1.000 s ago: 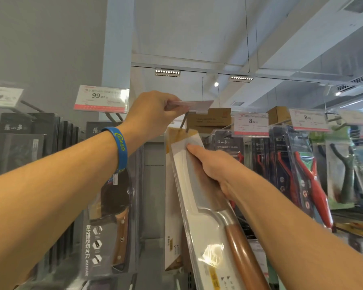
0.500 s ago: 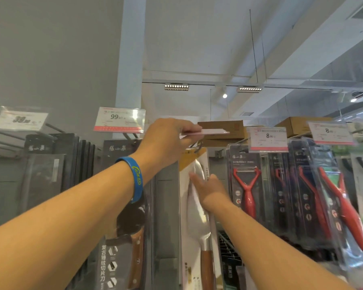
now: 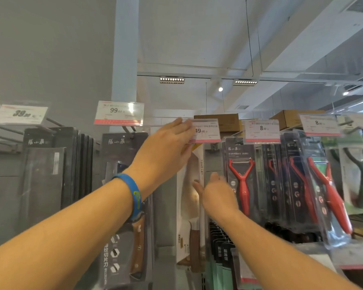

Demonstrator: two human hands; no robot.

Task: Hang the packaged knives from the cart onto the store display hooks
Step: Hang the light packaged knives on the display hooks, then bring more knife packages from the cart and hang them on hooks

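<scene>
A packaged knife in a white and tan card with a wooden handle hangs from a display hook below a price tag marked 49. My left hand, with a blue wristband, is raised with fingers extended and touching the tag's left edge. My right hand is lower, fingers relaxed, its fingertips at the package's right side over the blade. Neither hand grips anything. The hook itself is hidden behind the tag and my left hand.
Dark boxed cleavers hang to the left under a 99 tag. Red peelers in clear packs hang to the right under 8.90 tags. Cardboard boxes sit on top of the rack. More packs hang below.
The knife package now hangs straight on the hook. My left hand let the lifted price tag drop down to face front. My right hand came off the package and opened.
</scene>
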